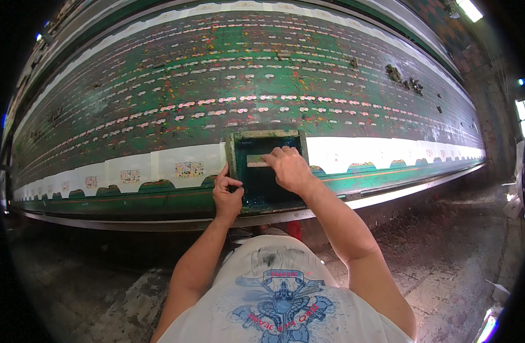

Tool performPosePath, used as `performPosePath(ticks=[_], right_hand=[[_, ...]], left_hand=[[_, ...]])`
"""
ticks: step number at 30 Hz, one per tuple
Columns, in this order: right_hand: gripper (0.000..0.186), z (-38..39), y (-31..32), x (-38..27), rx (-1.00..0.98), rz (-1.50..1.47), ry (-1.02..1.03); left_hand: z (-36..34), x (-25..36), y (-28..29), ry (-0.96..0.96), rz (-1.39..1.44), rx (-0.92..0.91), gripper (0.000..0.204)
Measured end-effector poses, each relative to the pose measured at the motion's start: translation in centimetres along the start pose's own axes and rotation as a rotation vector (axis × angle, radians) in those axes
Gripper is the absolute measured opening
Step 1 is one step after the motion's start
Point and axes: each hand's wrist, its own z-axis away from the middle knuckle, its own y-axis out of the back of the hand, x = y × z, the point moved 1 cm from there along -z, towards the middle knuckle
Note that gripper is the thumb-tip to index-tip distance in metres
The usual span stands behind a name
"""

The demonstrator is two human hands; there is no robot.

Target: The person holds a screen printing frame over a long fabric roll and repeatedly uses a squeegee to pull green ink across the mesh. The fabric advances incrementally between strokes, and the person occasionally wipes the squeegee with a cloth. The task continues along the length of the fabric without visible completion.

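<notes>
A small screen-printing frame with wooden sides and a dark blue-green mesh lies at the near edge of a long green table. My right hand is closed around a squeegee, a pale narrow strip resting across the mesh inside the frame. At the frame's left side is my left hand, its index finger along the outer edge and its thumb bent over the rail, gripping it. White shirt-like fabric pieces run in a row either side of the frame; several on the left carry a multicoloured print.
The green table curves across the view, speckled with paint and rows of small pale printed marks. Dark crumpled scraps lie at its far right. A pale metal edge borders its near side. More white pieces line the far edge.
</notes>
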Motion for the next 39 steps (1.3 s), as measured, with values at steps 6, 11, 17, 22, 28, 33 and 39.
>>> performPosePath(ticks=[6, 11, 17, 22, 28, 33, 39], right_hand=[[0.053, 5.2, -0.4, -3.5, -0.04, -0.031, -0.013], [0.053, 8.2, -0.4, -5.9, -0.031, -0.055, -0.019], [0.058, 10.6, -0.2, -6.6, -0.102, -0.187, -0.05], [0.049, 13.6, 1.0, -4.3, 0.204, -0.333, -0.14], [0.04, 19.9, -1.8, 4.1, 0.47, -0.815, -0.501], [0.036, 25.3, -0.4, 11.4, 0.506, -0.916, -0.455], [0.037, 30.8, 0.4, 18.7, 0.491, -0.933, -0.442]], left_hand=[[0.0, 0.6, -0.3, -0.078, -0.071, 0.006, 0.018], [-0.2, 0.5, -0.3, -0.103, -0.068, 0.01, 0.018], [-0.4, 0.3, -0.7, -0.188, -0.106, 0.03, 0.019], [-0.7, -0.5, -0.6, -0.178, -0.12, 0.064, 0.019], [0.6, 3.9, -5.9, -0.214, -0.036, 0.053, 0.022], [1.8, 3.8, -15.0, -0.221, -0.024, 0.036, 0.024], [3.3, 3.8, -23.6, -0.166, 0.127, -0.003, 0.026]])
